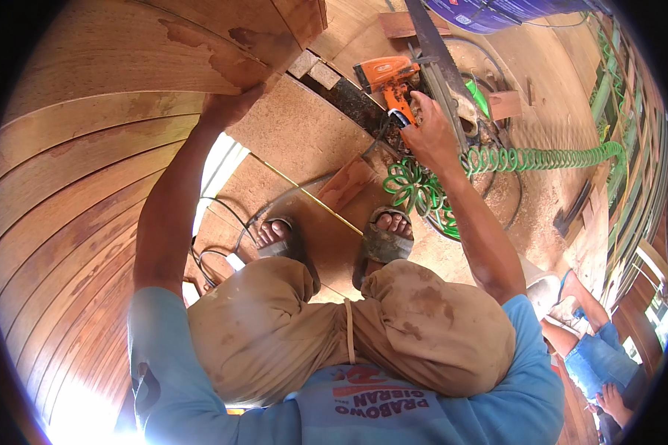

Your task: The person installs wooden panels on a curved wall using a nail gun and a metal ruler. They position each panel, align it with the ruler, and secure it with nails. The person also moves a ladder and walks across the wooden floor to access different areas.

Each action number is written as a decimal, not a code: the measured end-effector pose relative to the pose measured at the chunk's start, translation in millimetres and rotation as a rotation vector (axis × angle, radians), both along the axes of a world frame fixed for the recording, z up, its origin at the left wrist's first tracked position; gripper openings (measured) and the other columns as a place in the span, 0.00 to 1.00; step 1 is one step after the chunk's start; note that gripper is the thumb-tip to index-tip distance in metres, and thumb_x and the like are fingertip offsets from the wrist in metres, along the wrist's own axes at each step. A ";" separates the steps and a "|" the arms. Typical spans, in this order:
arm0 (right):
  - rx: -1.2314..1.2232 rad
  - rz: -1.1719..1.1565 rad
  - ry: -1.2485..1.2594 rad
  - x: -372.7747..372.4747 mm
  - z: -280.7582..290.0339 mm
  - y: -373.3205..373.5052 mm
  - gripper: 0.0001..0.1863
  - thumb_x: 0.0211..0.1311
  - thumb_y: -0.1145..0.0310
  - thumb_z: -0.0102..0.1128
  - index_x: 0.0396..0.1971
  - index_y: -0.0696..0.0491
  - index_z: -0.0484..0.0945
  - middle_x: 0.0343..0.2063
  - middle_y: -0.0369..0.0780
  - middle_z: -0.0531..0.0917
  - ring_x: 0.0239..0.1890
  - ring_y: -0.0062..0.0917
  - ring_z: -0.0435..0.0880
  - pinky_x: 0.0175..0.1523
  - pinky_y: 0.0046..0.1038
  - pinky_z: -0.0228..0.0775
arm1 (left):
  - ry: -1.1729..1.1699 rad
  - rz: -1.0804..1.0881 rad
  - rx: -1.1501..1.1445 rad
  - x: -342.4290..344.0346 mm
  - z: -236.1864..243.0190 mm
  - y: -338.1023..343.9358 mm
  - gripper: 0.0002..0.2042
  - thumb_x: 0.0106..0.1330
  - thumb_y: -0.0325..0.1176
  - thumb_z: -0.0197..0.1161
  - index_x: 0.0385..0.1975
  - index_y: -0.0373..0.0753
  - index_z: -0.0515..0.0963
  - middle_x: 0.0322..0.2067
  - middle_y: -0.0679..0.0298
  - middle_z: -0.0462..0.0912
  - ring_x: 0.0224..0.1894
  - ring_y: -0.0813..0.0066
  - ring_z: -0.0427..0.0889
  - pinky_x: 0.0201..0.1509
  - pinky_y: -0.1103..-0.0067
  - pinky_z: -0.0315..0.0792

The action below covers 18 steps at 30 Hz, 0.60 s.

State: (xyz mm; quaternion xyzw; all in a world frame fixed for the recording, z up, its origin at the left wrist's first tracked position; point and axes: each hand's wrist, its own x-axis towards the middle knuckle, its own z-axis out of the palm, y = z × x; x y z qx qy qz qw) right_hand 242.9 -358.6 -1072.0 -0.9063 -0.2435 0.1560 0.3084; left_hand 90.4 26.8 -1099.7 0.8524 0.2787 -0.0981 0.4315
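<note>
My left hand (234,106) is at the lower edge of a curved wooden panel (126,59) on the left, closed on that edge with its fingertips mostly hidden. On the far right side, my right hand (429,132) closes around the lower grip of an orange pistol-grip power tool (387,72) that looks like a drill. The tool rests among clutter on the floor. Just beyond that hand lies a handsaw (432,41) with a long dark blade. A green coiled hose (531,159) loops beside my right wrist.
I squat on a dusty wooden floor (289,122) with a gap in its boards. A loose board (346,183) lies ahead of my feet, with black cables (254,216) nearby. A purple bucket (490,13) stands at the far edge. Another person (597,356) sits at right.
</note>
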 end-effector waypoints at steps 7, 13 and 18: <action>-0.006 -0.055 -0.089 21.5 18.1 0.4 0.25 0.57 0.70 0.60 0.56 0.55 0.75 0.45 0.46 0.83 0.46 0.37 0.84 0.55 0.37 0.76 | -0.156 -0.036 0.068 -1.9 -13.8 3.6 0.34 0.61 0.46 0.71 0.63 0.35 0.69 0.60 0.54 0.75 0.63 0.65 0.73 0.67 0.71 0.65; 0.019 0.012 -0.004 -2.9 -3.1 4.1 0.31 0.56 0.66 0.58 0.62 0.57 0.68 0.48 0.52 0.81 0.52 0.49 0.80 0.58 0.45 0.71 | -0.265 -0.015 0.150 -4.3 -20.5 1.7 0.28 0.60 0.47 0.71 0.56 0.37 0.76 0.53 0.56 0.82 0.56 0.64 0.80 0.59 0.69 0.73; -0.191 0.035 0.042 -2.9 -9.2 15.4 0.45 0.54 0.65 0.60 0.73 0.50 0.50 0.49 0.58 0.81 0.51 0.55 0.81 0.57 0.48 0.72 | -0.324 -0.048 0.023 0.6 -10.4 -0.1 0.26 0.59 0.48 0.71 0.53 0.37 0.78 0.50 0.58 0.84 0.53 0.65 0.82 0.56 0.69 0.75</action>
